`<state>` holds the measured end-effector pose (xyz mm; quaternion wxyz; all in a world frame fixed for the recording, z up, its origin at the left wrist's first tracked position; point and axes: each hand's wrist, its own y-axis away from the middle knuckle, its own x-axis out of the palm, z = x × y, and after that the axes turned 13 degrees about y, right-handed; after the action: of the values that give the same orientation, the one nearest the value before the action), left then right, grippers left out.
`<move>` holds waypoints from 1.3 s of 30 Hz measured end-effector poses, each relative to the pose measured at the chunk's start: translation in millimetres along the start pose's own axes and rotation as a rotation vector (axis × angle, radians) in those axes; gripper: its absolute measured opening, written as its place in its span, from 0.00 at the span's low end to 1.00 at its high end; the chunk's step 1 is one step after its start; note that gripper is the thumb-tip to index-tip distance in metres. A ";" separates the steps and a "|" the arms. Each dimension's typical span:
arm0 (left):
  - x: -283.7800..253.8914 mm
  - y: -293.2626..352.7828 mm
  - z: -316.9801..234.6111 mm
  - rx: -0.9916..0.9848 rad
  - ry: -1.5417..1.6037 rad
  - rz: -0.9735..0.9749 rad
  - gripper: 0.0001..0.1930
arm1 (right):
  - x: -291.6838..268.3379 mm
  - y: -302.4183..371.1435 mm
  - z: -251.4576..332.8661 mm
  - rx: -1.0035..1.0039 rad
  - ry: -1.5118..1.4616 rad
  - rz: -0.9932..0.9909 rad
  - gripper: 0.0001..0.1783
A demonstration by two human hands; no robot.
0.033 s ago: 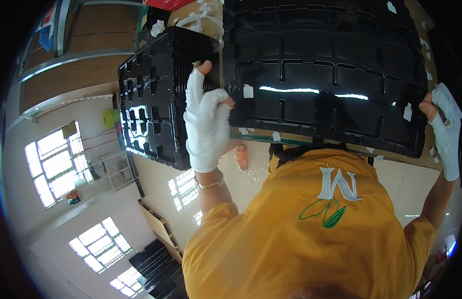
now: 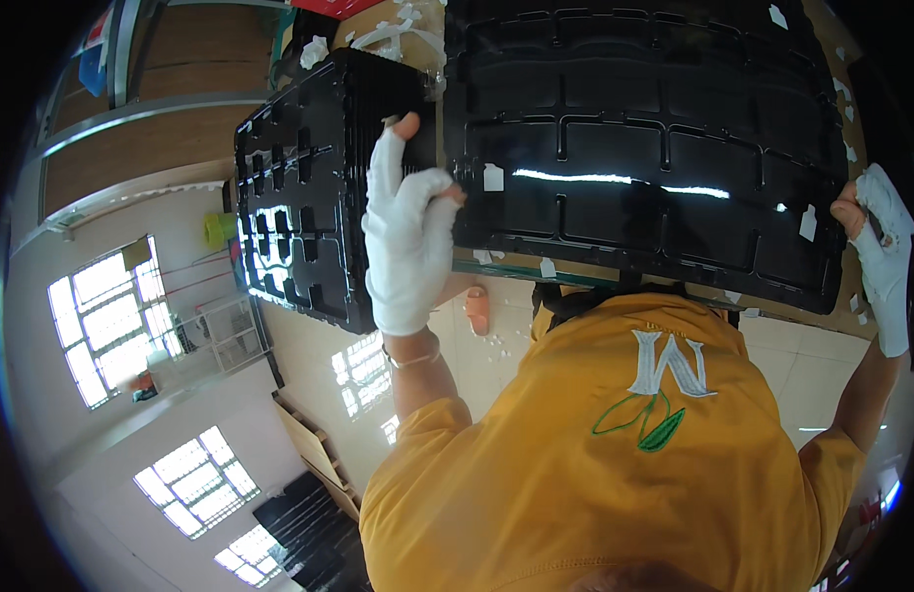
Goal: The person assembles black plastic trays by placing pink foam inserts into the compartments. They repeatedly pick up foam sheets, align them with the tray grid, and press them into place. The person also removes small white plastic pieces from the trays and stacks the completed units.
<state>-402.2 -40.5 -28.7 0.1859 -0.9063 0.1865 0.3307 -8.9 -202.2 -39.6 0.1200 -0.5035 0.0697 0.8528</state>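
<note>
1. Black, glossy moulded plastic makes up the large tray (image 2: 615, 227), which lies across the table (image 2: 824, 35) directly in front of the person, its near edge close to the torso.
2. The gloved left hand (image 2: 409, 247) is by the tray's left edge, thumb and forefinger spread apart with nothing visible between them, so its grip looks open; whether the thumb touches the edge, I cannot tell.
3. The gloved right hand (image 2: 876, 252) is at the opposite edge, bare fingertips close against the rim. Whether that grip is closed on it is unclear. With one hand at each side, the tray seems placed to be steadied from both ends.
4. A stack of black trays (image 2: 324, 197) stands just left, its ridged edges suggesting several nested together, probably to save room; it crowds the left hand's space.
5. White scraps (image 2: 548, 267) lie along the table's near edge, and similar white pieces (image 2: 493, 178) sit on the tray.
6. Beyond the stack are shelves (image 2: 185, 59); an orange slipper (image 2: 477, 310) lies on the floor (image 2: 792, 370).
</note>
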 end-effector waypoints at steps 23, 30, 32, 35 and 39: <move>12.1 0.1 19.6 0.306 -0.124 -0.021 0.10 | -2.0 2.6 -1.7 -0.054 -0.001 0.084 0.10; -27.3 -6.1 2.8 0.187 -0.824 -0.031 0.13 | 10.4 4.4 -15.2 -0.015 -0.014 -0.068 0.09; -27.5 -27.0 10.6 0.257 -0.701 -0.009 0.13 | 2.3 -2.7 -1.1 -0.009 -0.047 -0.010 0.09; -16.8 -79.6 18.7 0.313 -0.368 -0.135 0.10 | 0.5 -9.2 9.2 -0.071 -0.072 -0.016 0.11; 10.5 -186.0 48.6 0.488 -0.287 -0.047 0.09 | -2.2 -5.7 12.1 -0.111 -0.073 -0.098 0.12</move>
<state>-334.8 139.8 -30.5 0.4308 -0.7826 0.2113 0.3965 -16.5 -194.1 -31.8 0.1359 -0.4806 -0.0069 0.8663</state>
